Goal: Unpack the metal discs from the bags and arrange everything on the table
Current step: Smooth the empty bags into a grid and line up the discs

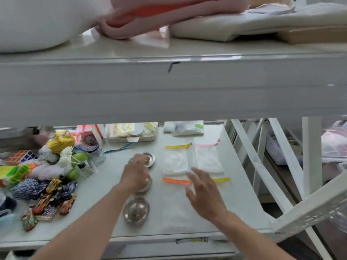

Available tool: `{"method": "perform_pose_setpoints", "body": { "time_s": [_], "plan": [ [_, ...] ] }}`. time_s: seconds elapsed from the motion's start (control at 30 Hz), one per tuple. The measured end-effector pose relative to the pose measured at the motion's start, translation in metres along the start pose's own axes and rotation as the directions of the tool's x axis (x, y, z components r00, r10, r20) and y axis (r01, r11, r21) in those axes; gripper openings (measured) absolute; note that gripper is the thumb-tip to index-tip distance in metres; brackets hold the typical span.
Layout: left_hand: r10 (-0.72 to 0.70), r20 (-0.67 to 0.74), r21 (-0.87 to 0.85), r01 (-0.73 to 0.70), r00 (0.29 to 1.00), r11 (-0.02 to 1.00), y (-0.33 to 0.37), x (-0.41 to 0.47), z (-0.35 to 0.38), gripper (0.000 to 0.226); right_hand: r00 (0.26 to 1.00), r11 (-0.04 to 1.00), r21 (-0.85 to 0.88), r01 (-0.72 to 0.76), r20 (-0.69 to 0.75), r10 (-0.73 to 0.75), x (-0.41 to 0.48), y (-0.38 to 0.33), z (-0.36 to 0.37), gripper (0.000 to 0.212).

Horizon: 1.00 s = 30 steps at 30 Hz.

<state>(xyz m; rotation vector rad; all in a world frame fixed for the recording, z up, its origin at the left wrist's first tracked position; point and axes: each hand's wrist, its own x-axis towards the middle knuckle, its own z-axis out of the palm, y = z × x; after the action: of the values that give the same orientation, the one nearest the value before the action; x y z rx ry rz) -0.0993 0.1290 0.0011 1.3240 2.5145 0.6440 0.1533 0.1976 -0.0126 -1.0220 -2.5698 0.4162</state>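
- We find no writing we can read anywhere: the red-and-white box (89,135) at the far left of the table (238,194) carries print, but it is too blurred to make out, and the same goes for the flat packet with a green sticker (185,127) at the far edge.
- Three metal discs sit in a near-to-far line down the middle of the table. The nearest disc (136,211) lies free and well in view; the middle disc (144,185) is partly under the left hand; the far disc (150,159) shows just beyond the fingers.
- Our left hand (136,175) rests palm-down over the middle disc, fingers reaching toward the far one (whether it pinches either disc we cannot tell, since the hand hides the contact).
- Our right hand (203,192) hovers over the bags with fingers spread, holding nothing.
- Right of the discs lie four sheer white drawstring bags, flat and seemingly empty: a yellow-ribbon bag (175,160) and a pink-ribbon bag (208,158) on the far side, an orange-ribbon bag (175,203) near us, and a second yellow-ribbon bag (224,180) mostly behind the right hand.
- On the left, a glass jar (96,152) with a dark lid stands upright; its contents cannot be told.
- A stack of flat trays (132,136) at the far edge holds pale packets and a white round lid.
- Toy cars (56,201), puzzle cubes (20,155) and a yellow plush (60,140) crowd the left side.
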Motion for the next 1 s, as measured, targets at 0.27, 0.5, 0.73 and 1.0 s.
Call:
{"method": "perform_pose_setpoints", "body": {
  "time_s": [0.27, 0.5, 0.73, 1.0],
  "plan": [
    [0.150, 0.319, -0.017, -0.153, 0.936, 0.988, -0.068, -0.018, -0.032, 0.044, 0.910, 0.960, 0.069, 0.270, 0.308, -0.278, -0.063, -0.143, 0.085, 0.064],
    [0.247, 0.316, 0.047, -0.275, 0.916, 0.960, -0.070, -0.018, -0.020, 0.062, 0.942, 0.990, -0.022, 0.140, 0.311, -0.126, -0.063, -0.155, 0.091, 0.055],
    [0.226, 0.311, 0.047, -0.253, 0.923, 0.966, -0.072, -0.014, -0.017, 0.063, 0.952, 0.993, -0.071, 0.092, 0.298, -0.066, -0.069, -0.158, 0.093, 0.063],
    [0.118, 0.347, 0.092, -0.159, 0.930, 0.983, -0.079, 0.034, -0.017, 0.052, 0.951, 0.996, -0.036, 0.077, 0.304, -0.062, -0.071, -0.157, 0.099, 0.064]
  ]
}}
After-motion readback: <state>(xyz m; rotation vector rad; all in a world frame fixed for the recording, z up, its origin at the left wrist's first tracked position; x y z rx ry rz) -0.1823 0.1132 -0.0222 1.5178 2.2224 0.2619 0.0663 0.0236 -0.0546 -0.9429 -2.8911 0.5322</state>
